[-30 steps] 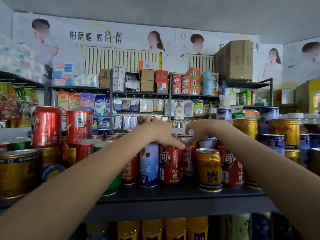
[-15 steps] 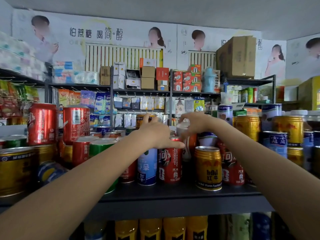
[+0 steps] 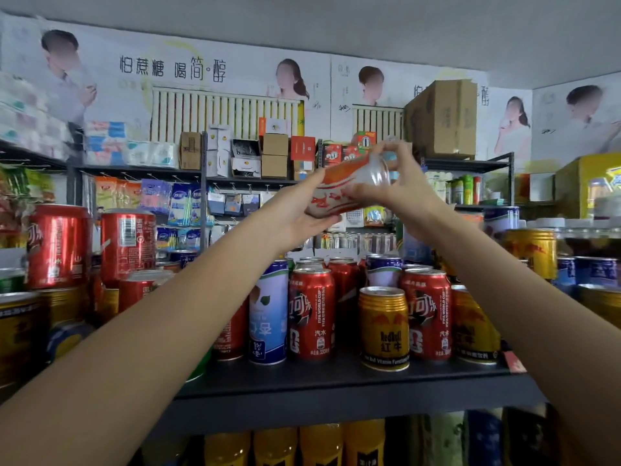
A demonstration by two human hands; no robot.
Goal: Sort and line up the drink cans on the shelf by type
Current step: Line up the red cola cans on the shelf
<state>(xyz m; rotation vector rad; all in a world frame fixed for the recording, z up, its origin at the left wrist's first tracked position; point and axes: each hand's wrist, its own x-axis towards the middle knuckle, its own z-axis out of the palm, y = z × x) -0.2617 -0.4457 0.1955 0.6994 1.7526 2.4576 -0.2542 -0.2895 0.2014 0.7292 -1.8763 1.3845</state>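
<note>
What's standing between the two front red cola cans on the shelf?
In the head view, a gold Red Bull can stands between the left cola can and the right cola can, slightly forward of both on the shelf.

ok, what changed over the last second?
Both hands came up off the shelf with an orange-and-white can, now held tilted on its side above the rows. The left hand holds it from below; the right hand grips its end. A second ago both hands were down among the standing cans. The gold can and the red cans beside it stayed put.
</note>
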